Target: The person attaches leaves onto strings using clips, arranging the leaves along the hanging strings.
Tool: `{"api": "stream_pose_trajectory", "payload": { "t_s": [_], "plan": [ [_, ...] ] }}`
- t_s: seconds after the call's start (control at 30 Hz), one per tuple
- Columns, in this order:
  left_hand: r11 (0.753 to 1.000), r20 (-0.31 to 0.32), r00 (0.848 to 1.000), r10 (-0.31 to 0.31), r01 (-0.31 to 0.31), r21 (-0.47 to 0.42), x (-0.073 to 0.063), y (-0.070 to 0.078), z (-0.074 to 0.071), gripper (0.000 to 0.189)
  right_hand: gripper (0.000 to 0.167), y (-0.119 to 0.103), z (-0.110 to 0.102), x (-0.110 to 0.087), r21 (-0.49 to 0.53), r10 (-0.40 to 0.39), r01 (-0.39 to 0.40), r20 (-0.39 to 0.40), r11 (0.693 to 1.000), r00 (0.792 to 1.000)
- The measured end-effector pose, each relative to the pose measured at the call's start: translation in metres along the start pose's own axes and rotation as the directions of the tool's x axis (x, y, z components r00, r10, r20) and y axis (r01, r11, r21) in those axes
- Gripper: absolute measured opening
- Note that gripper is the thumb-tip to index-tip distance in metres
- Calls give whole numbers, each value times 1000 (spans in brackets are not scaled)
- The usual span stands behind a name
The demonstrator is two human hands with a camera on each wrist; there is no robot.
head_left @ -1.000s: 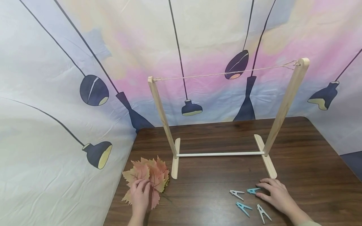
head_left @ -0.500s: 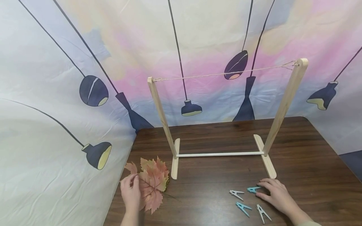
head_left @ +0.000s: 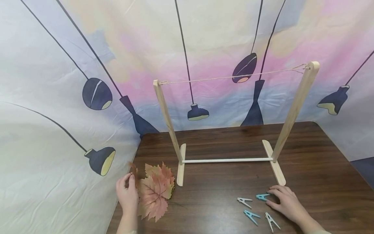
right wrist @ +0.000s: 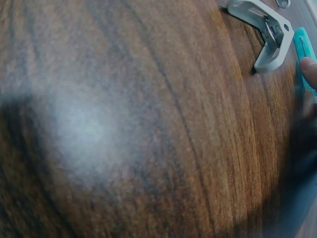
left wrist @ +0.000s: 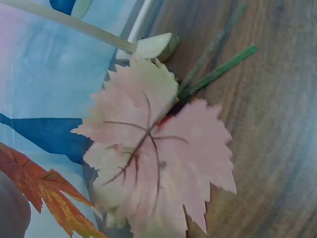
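Left hand point(head_left: 127, 195) pinches a rust-orange leaf point(left wrist: 57, 196) between thumb and fingers, just left of the leaf pile point(head_left: 157, 195); the right hand point(head_left: 284, 202), nearly closed, grips the farther blue clothespin point(head_left: 262, 197) (its long axis runs roughly sideways, legs toward the palm). Beyond and above both hands stretches the string point(head_left: 217, 78), the left post point(head_left: 169, 126) nearer the leaf, the right post point(head_left: 295, 110) nearer the clothespin

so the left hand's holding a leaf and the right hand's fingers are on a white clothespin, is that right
Not quite: the right hand has its fingers on a blue clothespin, not a white one, as the head view shows. The left hand is indeed holding a leaf.
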State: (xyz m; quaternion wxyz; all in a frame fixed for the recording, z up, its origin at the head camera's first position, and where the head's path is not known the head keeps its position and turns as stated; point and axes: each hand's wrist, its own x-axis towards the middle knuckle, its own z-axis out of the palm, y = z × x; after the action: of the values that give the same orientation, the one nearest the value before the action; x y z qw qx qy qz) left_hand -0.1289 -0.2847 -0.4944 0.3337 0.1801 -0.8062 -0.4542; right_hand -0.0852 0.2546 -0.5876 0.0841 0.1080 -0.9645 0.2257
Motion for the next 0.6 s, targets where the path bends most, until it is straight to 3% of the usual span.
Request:
{"api": "stream_pose_trajectory", "payload": {
  "t_s": [0.33,0.6],
  "plan": [
    [995,-15,997,72,-73,-65,12,25,5,20,27,0,-4,3,32,10,-9,-44,999,999],
    [986,37,992,121,-116,-121,19,50,11,19,30,-2,-12,6,43,-20,25,-102,999,995]
  ]
}}
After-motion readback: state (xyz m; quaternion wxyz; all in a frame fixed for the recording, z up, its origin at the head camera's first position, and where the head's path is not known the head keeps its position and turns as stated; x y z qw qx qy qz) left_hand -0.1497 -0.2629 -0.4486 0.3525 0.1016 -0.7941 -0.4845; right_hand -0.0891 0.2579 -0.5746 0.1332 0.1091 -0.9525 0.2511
